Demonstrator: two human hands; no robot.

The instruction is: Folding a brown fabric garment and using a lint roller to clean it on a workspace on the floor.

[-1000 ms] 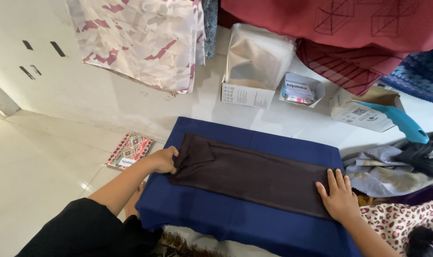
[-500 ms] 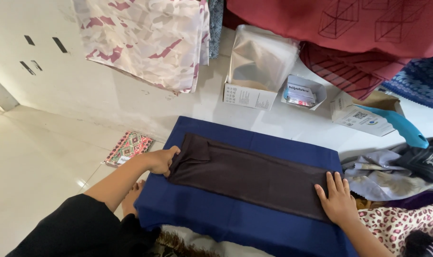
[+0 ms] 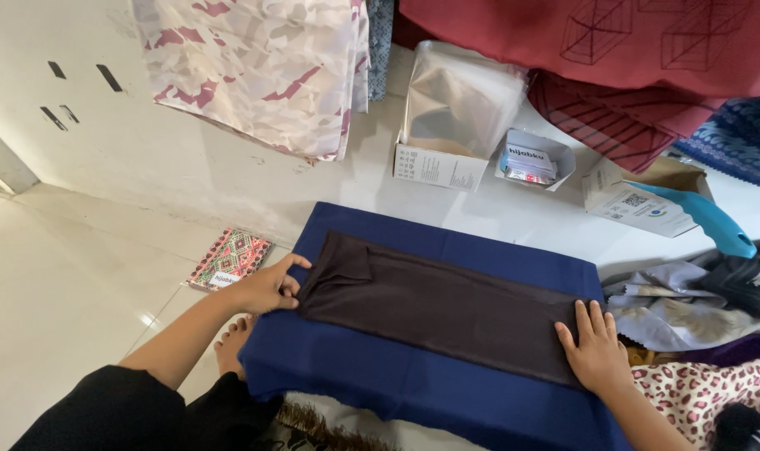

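On the blue cloth (image 3: 413,384), a thin, limp brown fabric (image 3: 447,305) lies folded. Left hand (image 3: 267,288) pinches its end; right hand (image 3: 597,351) presses flat, fingers together. It probably handles best by the ends.

A dark brown cloth (image 3: 438,309) lies on navy blue fabric (image 3: 413,384), beside a red-and-green geometric-patterned booklet (image 3: 230,259).

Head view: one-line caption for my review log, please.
Left hand pinches one end of a folded dark brown cloth on a blue cloth; right hand lies flat on the other end.
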